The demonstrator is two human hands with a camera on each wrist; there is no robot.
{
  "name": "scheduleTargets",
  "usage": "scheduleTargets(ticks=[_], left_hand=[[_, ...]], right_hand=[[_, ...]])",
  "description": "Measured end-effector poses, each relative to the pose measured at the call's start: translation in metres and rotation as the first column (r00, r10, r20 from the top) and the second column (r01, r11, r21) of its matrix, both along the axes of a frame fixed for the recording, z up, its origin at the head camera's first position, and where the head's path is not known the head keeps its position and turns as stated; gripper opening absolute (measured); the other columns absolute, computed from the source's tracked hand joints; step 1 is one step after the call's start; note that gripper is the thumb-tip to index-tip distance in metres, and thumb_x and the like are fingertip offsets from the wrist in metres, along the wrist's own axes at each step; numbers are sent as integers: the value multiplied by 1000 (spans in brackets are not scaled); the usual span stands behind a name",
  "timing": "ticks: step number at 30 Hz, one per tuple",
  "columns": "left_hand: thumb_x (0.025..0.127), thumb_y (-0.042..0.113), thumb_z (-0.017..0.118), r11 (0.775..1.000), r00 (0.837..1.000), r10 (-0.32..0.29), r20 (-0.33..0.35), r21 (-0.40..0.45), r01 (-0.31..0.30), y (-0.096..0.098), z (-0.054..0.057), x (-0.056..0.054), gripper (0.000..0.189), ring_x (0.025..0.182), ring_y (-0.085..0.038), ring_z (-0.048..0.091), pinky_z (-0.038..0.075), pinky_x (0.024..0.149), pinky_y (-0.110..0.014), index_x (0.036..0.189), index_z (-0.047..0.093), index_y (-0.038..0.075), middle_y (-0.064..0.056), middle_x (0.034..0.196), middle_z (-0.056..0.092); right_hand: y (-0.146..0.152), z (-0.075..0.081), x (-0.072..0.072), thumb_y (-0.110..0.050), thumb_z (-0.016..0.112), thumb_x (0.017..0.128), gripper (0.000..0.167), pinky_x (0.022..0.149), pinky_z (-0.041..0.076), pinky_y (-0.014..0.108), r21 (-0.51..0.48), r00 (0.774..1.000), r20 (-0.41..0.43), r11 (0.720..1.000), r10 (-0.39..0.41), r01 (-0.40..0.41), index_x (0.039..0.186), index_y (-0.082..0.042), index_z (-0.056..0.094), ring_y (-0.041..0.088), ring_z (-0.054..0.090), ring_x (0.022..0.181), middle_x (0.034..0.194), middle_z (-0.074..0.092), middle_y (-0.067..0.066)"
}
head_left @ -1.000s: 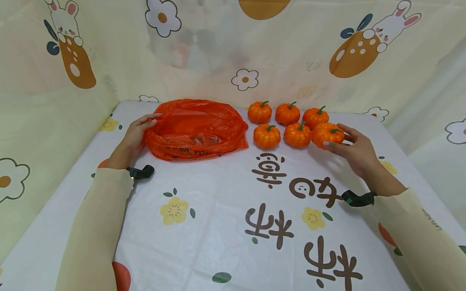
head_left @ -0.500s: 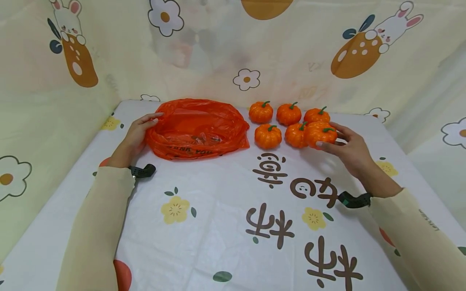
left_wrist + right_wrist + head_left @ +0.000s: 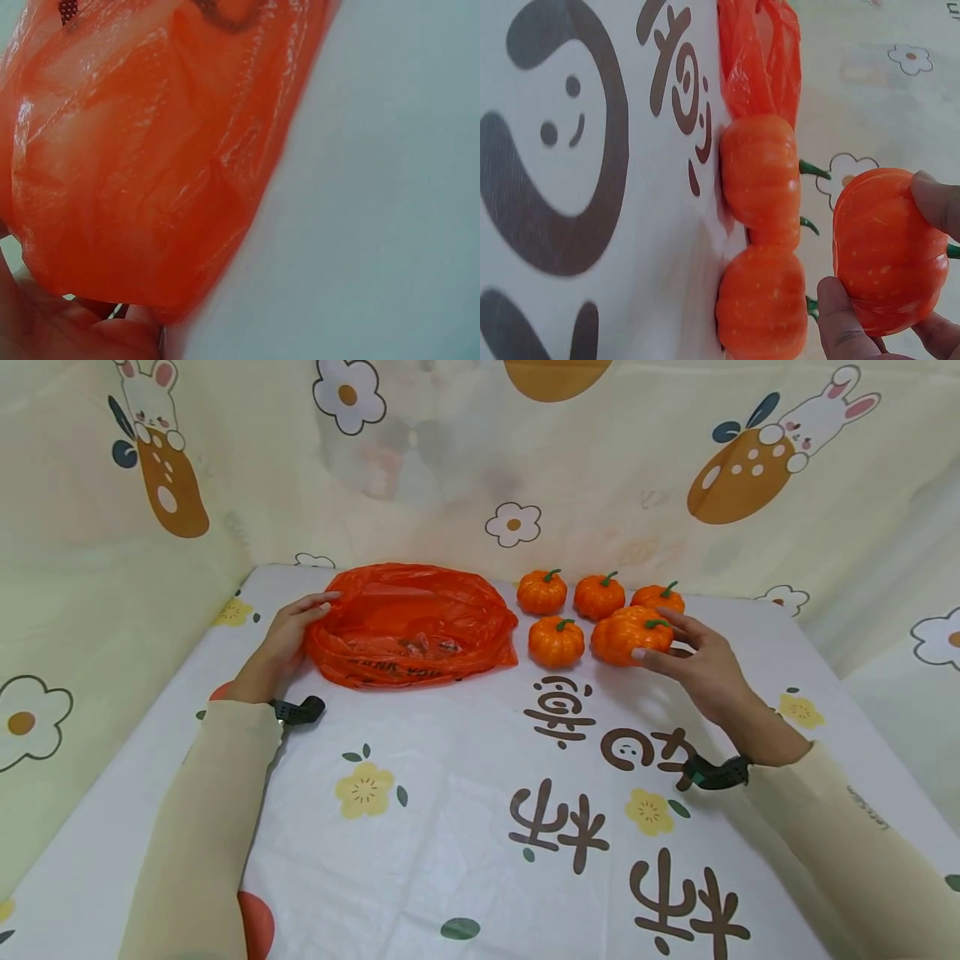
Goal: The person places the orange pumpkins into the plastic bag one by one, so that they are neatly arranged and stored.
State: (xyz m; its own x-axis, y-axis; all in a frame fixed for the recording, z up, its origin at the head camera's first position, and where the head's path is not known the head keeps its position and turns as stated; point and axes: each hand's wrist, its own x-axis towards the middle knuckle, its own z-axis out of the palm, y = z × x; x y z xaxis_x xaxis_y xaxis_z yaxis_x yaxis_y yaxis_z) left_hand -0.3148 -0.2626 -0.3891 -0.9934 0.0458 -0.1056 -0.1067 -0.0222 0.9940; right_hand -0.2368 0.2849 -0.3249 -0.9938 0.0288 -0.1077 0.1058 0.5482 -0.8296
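Observation:
A red plastic bag (image 3: 411, 610) lies with its mouth spread wide at the back left of the table. My left hand (image 3: 283, 639) holds its left edge; in the left wrist view the bag wall (image 3: 142, 165) hides most of the fingers. An orange toy pumpkin (image 3: 889, 255) with a green stem is gripped between thumb and fingers of my right hand (image 3: 705, 668). In the right wrist view it is raised off the table. From the head it overlaps a front-row pumpkin (image 3: 609, 639), largely covering it.
Three pumpkins stand in the back row, including a middle one (image 3: 599, 597). Another front-row pumpkin (image 3: 556, 643) sits nearest the bag. A printed white cloth (image 3: 435, 793) covers the table, and a patterned curtain (image 3: 442, 485) rises behind it.
My right hand has moved left with the held pumpkin, which now covers more of the front-row pumpkin beside it. The left hand stays at the bag's edge.

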Motion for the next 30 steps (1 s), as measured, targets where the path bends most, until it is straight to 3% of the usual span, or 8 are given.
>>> scheduleTargets(ticks=[5, 13, 21, 30], left_hand=[[103, 24, 49, 1000, 1000, -2, 3, 2, 2, 1, 1, 0, 38, 141, -20, 37, 37, 114, -32, 140, 55, 21, 0, 158, 35], [104, 23, 47, 1000, 1000, 1, 10, 0, -1, 1, 3, 3, 38, 141, -19, 37, 36, 115, -32, 141, 54, 20, 1, 158, 35], [103, 23, 48, 1000, 1000, 1, 13, 20, -1, 1, 4, 4, 37, 140, -19, 38, 38, 115, -32, 140, 56, 21, 1, 157, 36], [103, 22, 48, 999, 1000, 6, 28, 32, -7, 0, 3, 2, 37, 139, -21, 39, 39, 113, -33, 140, 55, 20, 0, 156, 38]], right_hand=[[-8, -1, 1, -36, 72, 89, 85, 75, 47, 5, -41, 1000, -4, 999, 14, -14, 158, -25, 24, 32, 37, 133, 158, 25, 15], [-22, 0, 4, -32, 73, 89, 80, 79, 50, 7, -84, 999, -31, 995, 42, -45, 156, -23, 29, 25, 42, 121, 152, 29, 13], [-35, 0, 4, -30, 72, 90, 80, 79, 49, 6, -82, 994, -44, 991, 101, -104, 156, -21, 28, 27, 42, 123, 152, 31, 14], [-47, -2, 1, -28, 73, 90, 78, 81, 50, 9, -116, 993, -38, 987, 112, -116, 155, -21, 31, 22, 42, 118, 149, 34, 12]])
